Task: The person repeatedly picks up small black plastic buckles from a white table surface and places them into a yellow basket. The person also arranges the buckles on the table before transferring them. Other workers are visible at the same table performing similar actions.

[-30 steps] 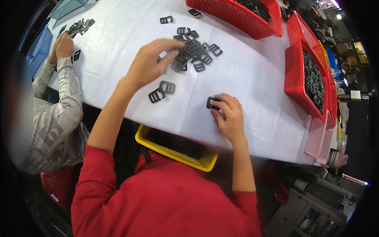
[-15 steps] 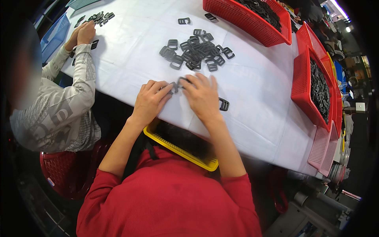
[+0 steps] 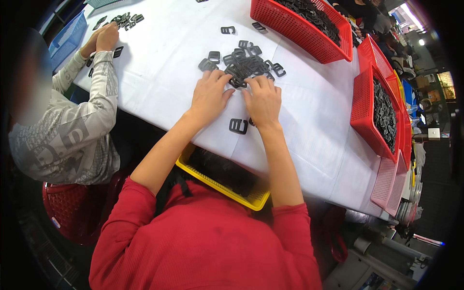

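Left hand (image 3: pixel 209 98) and right hand (image 3: pixel 264 101) met the buckle pile (image 3: pixel 247 63), fingers slightly spread, any grip unclear.
It lay at twelve o'clock; a hasty backward drag could have swept the loose buckle (image 3: pixel 238 126), at six o'clock, off the surface (image 3: pixel 314 125).

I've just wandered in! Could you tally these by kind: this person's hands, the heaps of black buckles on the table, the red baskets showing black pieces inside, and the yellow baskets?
Hands: 2 (left hand, right hand)
Buckle heaps: 2 (central heap, left heap)
Red baskets showing black pieces: 2 (upper basket, right basket)
Yellow basket: 1
Total: 7
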